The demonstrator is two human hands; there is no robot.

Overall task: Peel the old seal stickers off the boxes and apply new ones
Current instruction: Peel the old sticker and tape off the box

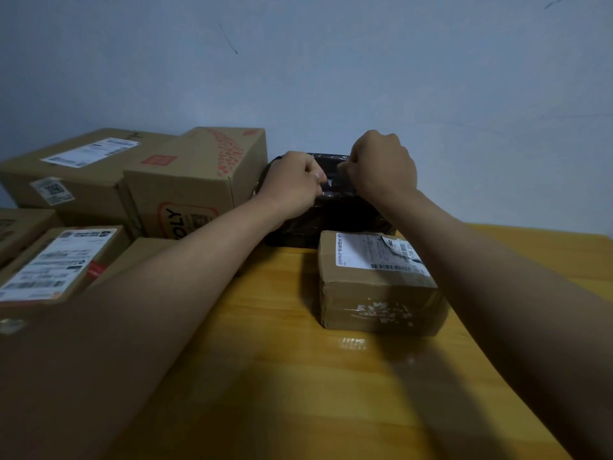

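Yellow wooden table (glossy); pale blue wall behind.

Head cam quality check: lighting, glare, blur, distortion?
Head view: dim, bluish light; the black package loses detail except glints on its tape where the left hand and right hand pinch it. A small glare patch on the table, forearm shadows in front. Wide-angle stretch enlarges the forearms at the frame edges; labels on the left boxes are soft.

Bare wooden table near the viewer, cardboard boxes stacked at left, small box mid-table
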